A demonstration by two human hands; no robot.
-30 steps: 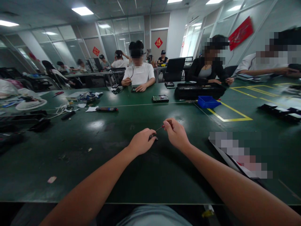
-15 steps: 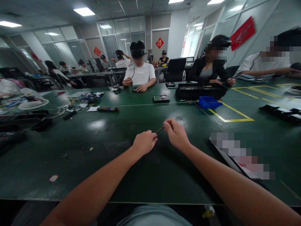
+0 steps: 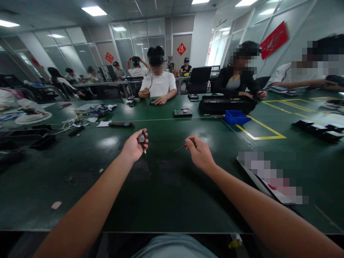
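Observation:
My left hand is raised over the green table, pinching a small dark part with a thin pin pointing down. My right hand is closed on a thin screwdriver with a red handle, its tip pointing left. The two hands are apart, with a gap of bare mat between them.
A blue bin and a black tray sit at the far right. A hard drive lies mid-table. Tools, cables and paper clutter the far left. Other people sit across the table. A blurred sheet lies at my right.
My left hand has pulled away to the left and lifted with the small dark part, off the screwdriver tip. My right hand has stayed in place.

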